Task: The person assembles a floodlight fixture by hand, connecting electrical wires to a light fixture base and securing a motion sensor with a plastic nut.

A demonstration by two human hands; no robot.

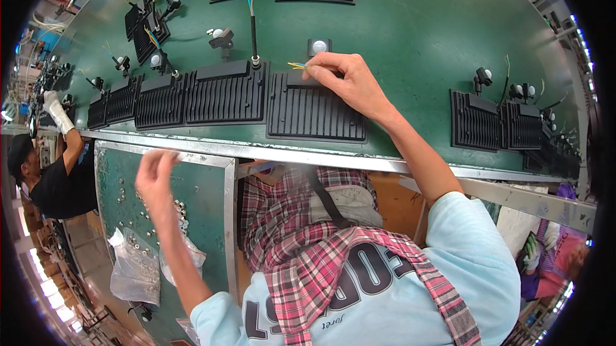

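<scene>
Far left of both grips, a co-worker (54, 179) in black reaches over the desk (410, 51) with a gloved hand. Below and left of the left grip (156, 176), a clear bag (136, 275) of small metal parts sits on the side desk (208, 224), loose nuts (122, 193) scattered nearby. Metal edging (269, 152) runs between the left grip and the row of black units. Just left of the right grip (307, 73), neighbour unit (224, 99) with its upright cable (253, 35) crowds that side; dome sensor (319, 46) sits right behind the fingers. More units (475, 121) stand well right of the right grip. Materials: side desk green with pale metal frame, bag thin and crinkled, units matte black, ribbed, roughly rectangular, sensor a smooth white dome on a black block; wires (295, 65) thin, yellow and blue. Working panel (314, 109) lies ribs up directly under the right grip, near the desk's front edge. Pose: left grip raised over the side desk, fingers curled, blurred; can't tell if it's closed on anything. Right forearm slants up and left across the edging; right grip is thumb-to-index, pinched on the wires, knuckles up.
</scene>
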